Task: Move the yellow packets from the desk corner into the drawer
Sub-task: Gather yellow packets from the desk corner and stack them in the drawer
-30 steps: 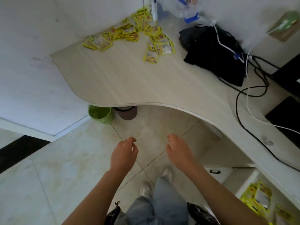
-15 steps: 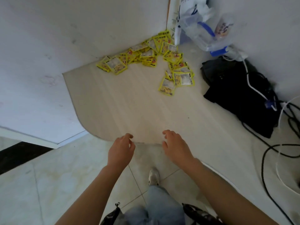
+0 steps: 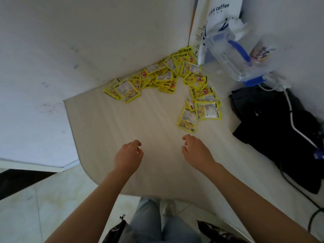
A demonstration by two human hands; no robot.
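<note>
Several yellow packets lie scattered in the far corner of the pale wooden desk, along the wall and down toward the right. The nearest packet lies just beyond my right hand, which hovers over the desk with loosely curled fingers and holds nothing. My left hand hovers beside it, also empty with fingers slightly curled. The drawer is out of view.
A black bag with white and black cables lies on the desk at the right. A clear plastic container with blue parts and a white coffee bag stand at the back. White walls bound the corner.
I have stepped toward the desk; both hands moved forward from above the floor to over the desk top, closer to the packets. The drawer with packets at lower right has left the view.
</note>
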